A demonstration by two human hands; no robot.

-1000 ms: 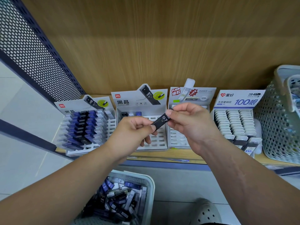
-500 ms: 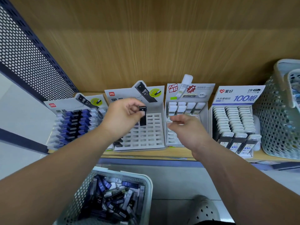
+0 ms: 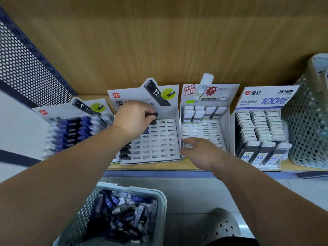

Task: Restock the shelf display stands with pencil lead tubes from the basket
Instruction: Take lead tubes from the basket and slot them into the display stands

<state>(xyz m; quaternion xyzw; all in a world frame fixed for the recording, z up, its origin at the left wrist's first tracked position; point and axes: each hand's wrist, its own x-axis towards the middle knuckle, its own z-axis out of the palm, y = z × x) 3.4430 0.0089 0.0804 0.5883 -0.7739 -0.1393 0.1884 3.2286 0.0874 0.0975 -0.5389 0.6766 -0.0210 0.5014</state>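
- Left hand pinches tube at stand's top row.
- Right hand hangs loose-fingered beside stand.
- Tube likely light, stiff, slick: pinch near its end.

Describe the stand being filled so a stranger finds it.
On the wooden shelf, take the second stand from the left, where the left hand holds a black tube. Its grid is nearly bare, unlike the packed left neighbour, and its header pictures a dark tube, the right neighbour's a white-capped one.
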